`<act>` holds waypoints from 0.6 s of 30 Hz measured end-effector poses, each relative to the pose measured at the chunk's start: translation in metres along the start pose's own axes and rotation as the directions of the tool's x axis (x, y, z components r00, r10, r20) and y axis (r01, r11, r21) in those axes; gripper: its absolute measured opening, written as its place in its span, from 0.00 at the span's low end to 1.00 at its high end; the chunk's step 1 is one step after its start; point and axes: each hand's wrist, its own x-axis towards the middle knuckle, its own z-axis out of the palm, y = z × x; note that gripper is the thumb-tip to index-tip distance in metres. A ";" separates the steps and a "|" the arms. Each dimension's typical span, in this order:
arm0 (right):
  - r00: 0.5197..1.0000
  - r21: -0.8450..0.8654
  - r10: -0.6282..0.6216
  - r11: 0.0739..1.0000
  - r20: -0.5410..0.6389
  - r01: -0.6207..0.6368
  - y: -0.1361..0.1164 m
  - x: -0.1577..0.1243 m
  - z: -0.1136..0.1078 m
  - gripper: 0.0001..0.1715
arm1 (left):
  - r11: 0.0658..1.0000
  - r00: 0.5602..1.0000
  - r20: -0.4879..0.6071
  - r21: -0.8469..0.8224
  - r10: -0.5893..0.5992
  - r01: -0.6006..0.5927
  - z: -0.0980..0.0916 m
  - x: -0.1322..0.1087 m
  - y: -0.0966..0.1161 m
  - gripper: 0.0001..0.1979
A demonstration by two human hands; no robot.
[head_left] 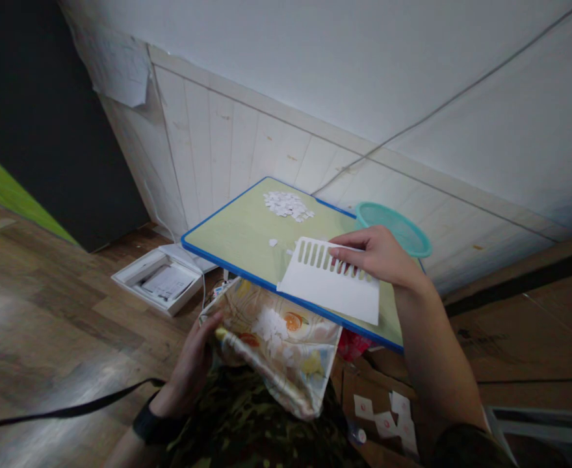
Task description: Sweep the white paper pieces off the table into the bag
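Resting across the slotted end of a white slotted sheet (329, 289), the right hand (381, 257) lies with fingers stretched flat over the slots. Its grip cannot be judged, since the underside of the sheet is hidden. The sheet sits at the 4 o'clock part of the green, blue-edged tabletop (237, 234), its plain end overhanging the near edge.

Below that edge, at 7 o'clock from the sheet, the left hand (193, 364) has its grip closed on the rim of a printed bag (290, 364), holding the mouth wide. The bag lies on the person's lap, with white paper bits (269, 323) inside it. A dark wristband (152, 426) circles the left wrist.

On the tabletop, a pile of white bits (287, 205) sits at 12 o'clock, well apart from the sheet, and a single bit (273, 242) lies between them. A teal basket (403, 227) stands just beyond the right hand, at 2 o'clock. At 9 o'clock, an open white box (162, 279) rests on the wooden floor (47, 325).
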 end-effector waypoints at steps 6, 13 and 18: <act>0.998 0.033 0.007 0.999 -0.060 -0.005 0.004 0.001 0.001 0.22 | 0.999 0.999 0.008 0.010 0.035 -0.035 0.005 -0.006 0.007 0.32; 0.973 0.011 0.007 1.000 -0.229 -0.004 0.005 0.012 0.010 0.22 | 1.000 0.999 0.022 0.003 0.028 -0.028 0.004 -0.009 0.008 0.32; 0.936 -0.168 -0.033 0.985 -0.350 -0.028 0.005 0.037 0.027 0.18 | 1.000 1.000 0.022 -0.002 0.021 -0.021 -0.002 -0.001 0.002 0.33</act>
